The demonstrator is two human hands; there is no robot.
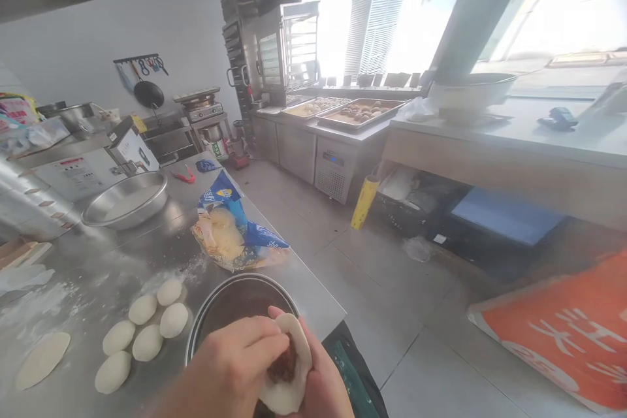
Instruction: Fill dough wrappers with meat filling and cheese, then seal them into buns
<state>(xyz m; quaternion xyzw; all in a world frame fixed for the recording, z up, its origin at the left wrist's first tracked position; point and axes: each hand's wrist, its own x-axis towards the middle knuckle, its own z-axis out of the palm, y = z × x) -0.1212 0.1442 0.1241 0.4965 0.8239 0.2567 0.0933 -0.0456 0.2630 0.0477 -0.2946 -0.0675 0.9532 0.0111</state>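
Observation:
A round dough wrapper (296, 366) with dark red filling (284, 366) in its middle lies in my right hand (327, 388), which cups it from below. My left hand (235, 359) comes from the left, its fingers closed on the wrapper's edge and pressed against the filling. Both hands hover over the near rim of a metal bowl (215, 313) that holds dark filling. Several dough balls (147, 333) sit on the floured steel table (98, 261) to the left, with one flattened disc (43, 359) beside them.
An open blue flour bag (235, 228) lies behind the bowl, and a wide steel basin (125, 199) stands farther back. Trays of baked goods (360, 111) rest on the far counter. A yellow roll (365, 202) and an orange sign (563, 333) are on the floor at right.

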